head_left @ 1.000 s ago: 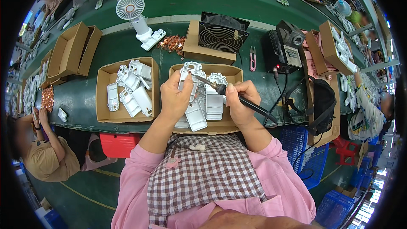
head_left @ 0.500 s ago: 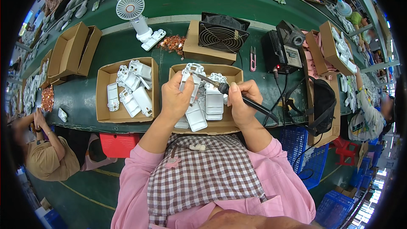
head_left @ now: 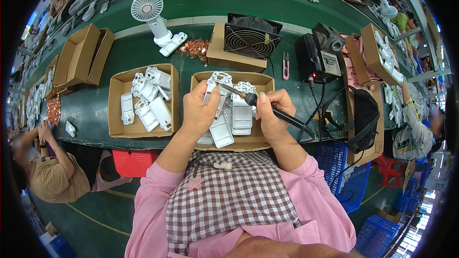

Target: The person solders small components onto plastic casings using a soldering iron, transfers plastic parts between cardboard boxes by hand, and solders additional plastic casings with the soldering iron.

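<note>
My left hand (head_left: 199, 111) is closed on a white plastic housing (head_left: 220, 77), holding it up over a cardboard box (head_left: 262, 145). A soldering iron (head_left: 287, 116) is gripped in my right hand (head_left: 274, 114). Its metal tip points left and meets the upper part of the housing; whether it touches is too small to tell. Several more white housings (head_left: 242, 117) lie in the box beneath my hands. Another cardboard box (head_left: 114, 126) to the left holds further white plastic parts (head_left: 160, 111).
Behind the boxes stand a white handheld fan (head_left: 147, 8), a pile of copper-coloured pieces (head_left: 194, 48) and a black cooling fan (head_left: 251, 38) by a carton. To the right are pink snips (head_left: 285, 67), a black soldering station (head_left: 316, 57) with cables and a black bag (head_left: 364, 117).
My hands, the housing and the soldering iron stay nearly in place. Fans on the far conveyor have shifted slightly to the left.
</note>
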`<act>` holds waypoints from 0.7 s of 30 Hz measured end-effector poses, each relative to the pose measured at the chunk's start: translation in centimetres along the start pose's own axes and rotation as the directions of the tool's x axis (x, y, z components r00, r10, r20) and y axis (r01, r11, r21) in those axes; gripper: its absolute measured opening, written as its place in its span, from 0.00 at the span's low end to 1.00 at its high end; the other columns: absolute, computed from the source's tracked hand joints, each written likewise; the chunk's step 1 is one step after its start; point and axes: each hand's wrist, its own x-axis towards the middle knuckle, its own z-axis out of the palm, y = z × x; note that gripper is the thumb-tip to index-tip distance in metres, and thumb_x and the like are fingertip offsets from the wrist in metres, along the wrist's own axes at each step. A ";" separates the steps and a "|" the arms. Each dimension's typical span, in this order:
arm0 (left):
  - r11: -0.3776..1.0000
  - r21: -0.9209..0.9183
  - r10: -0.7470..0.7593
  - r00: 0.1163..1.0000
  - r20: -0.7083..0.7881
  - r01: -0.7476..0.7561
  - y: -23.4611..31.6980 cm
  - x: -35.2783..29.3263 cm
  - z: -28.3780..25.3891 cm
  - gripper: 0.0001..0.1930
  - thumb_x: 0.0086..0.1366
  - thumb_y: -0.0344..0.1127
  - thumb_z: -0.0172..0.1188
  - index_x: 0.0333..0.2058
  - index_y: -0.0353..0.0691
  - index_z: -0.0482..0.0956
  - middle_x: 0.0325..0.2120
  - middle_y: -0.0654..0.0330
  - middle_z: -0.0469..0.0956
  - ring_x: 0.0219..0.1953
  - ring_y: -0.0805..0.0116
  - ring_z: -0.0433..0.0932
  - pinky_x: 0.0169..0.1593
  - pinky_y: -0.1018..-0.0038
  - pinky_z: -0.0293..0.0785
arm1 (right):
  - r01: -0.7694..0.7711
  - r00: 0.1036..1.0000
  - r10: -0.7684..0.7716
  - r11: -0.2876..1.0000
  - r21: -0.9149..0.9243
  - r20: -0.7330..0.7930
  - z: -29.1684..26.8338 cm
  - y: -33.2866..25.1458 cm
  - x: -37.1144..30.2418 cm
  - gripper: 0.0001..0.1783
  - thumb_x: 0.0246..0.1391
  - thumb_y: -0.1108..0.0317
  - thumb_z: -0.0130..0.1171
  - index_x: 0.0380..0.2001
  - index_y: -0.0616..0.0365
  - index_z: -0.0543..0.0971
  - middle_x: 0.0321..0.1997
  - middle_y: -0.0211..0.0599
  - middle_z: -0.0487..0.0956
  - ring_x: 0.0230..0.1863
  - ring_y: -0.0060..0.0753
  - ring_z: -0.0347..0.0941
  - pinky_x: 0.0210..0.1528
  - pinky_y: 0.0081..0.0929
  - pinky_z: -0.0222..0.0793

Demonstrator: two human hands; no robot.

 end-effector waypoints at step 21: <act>0.563 0.683 0.597 0.800 0.054 -0.466 1.6 -2.9 -3.3 0.11 0.54 0.28 0.62 0.38 0.36 0.76 0.23 0.58 0.76 0.28 0.65 0.75 0.27 0.72 0.71 | 0.104 0.989 -0.099 0.994 0.043 -0.106 0.1 -0.3 0.4 0.11 0.56 0.72 0.53 0.24 0.54 0.62 0.19 0.24 0.63 0.18 0.12 0.54 0.18 0.11 0.48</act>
